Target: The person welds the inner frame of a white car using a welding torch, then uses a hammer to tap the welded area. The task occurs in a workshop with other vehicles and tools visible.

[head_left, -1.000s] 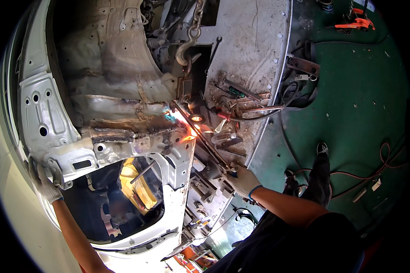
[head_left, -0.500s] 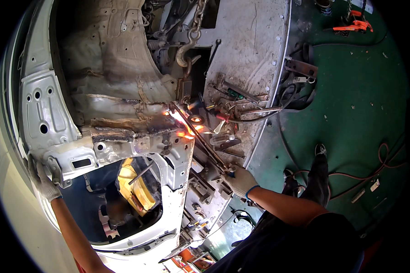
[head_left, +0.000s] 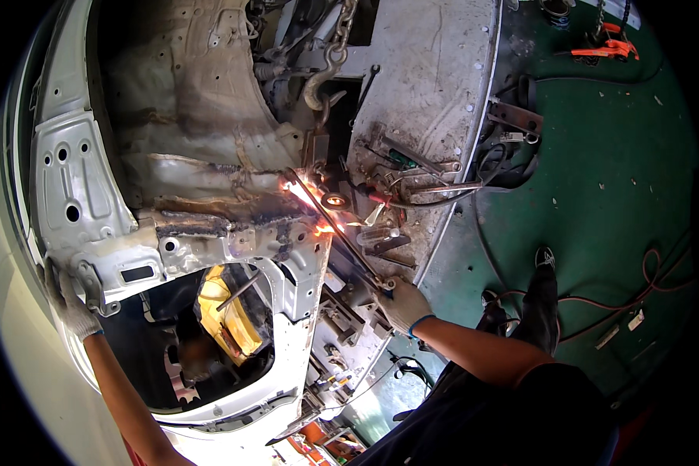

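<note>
My right hand (head_left: 404, 305), in a light work glove, is closed around the lower end of a long dark metal bar (head_left: 340, 241). The bar slants up and left, its far end lying across a glowing orange patch (head_left: 307, 189) at the corner of a stripped car body (head_left: 210, 210). A metal ring (head_left: 335, 202) with an orange glow inside sits right beside the bar. On the far left my gloved left hand (head_left: 70, 303) rests against the body's edge, fingers stretched out, next to a small bracket (head_left: 92, 286).
A chain with a hook (head_left: 318, 85) hangs above the glowing corner. Loose tools (head_left: 415, 159) and a dark hose (head_left: 443, 200) lie on the metal platform (head_left: 427, 70). A yellow piece (head_left: 229, 311) shows through the body's opening. A reddish hose (head_left: 598, 303) crosses the green floor.
The right hand and the near end of the bar have shifted slightly up and left. Less orange glow shows around the bar. The left hand stays on the body's edge.
</note>
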### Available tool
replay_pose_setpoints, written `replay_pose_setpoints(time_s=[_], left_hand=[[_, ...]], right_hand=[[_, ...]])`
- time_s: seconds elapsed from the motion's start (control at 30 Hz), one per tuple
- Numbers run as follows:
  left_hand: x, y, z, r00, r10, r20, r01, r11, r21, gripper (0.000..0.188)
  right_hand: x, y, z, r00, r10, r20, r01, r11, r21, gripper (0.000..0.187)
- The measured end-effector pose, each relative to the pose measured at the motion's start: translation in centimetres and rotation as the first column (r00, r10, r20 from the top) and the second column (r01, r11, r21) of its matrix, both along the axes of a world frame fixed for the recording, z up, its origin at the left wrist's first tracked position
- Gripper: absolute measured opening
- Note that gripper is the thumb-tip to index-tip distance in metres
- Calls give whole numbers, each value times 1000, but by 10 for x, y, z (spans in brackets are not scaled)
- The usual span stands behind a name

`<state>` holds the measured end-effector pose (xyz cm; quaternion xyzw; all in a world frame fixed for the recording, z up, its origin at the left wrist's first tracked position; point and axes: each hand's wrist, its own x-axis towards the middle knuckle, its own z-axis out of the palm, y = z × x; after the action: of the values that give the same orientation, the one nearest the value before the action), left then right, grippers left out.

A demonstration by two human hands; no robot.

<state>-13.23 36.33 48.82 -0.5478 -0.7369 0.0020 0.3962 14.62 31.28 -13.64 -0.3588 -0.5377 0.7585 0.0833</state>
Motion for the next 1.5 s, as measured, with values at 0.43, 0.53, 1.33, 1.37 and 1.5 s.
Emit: replay_pose_setpoints(time_s=[0.43, 0.53, 1.33, 1.37, 1.5], left_hand=[[2, 2, -6, 999, -4, 41, 3, 1000, 16, 54], [0, 1, 0, 999, -19, 46, 18, 1000, 23, 53], [-3, -1, 1, 1000, 8, -13, -8, 1000, 6, 52], [-2, 1, -1, 1000, 4, -8, -4, 1000, 7, 52], [-2, -1, 1, 1000, 0, -13, 0, 1000, 1, 52]], right_hand=[[6, 11, 6, 999, 42, 15, -42, 999, -27, 43], [5, 0, -6, 998, -2, -64, 5, 999, 42, 44], [43, 33, 15, 969, 244, -43, -247, 967, -67, 42], [48, 34, 18, 975, 214, -59, -218, 973, -78, 41], [64, 37, 28, 977, 200, -80, -209, 971, -120, 40]])
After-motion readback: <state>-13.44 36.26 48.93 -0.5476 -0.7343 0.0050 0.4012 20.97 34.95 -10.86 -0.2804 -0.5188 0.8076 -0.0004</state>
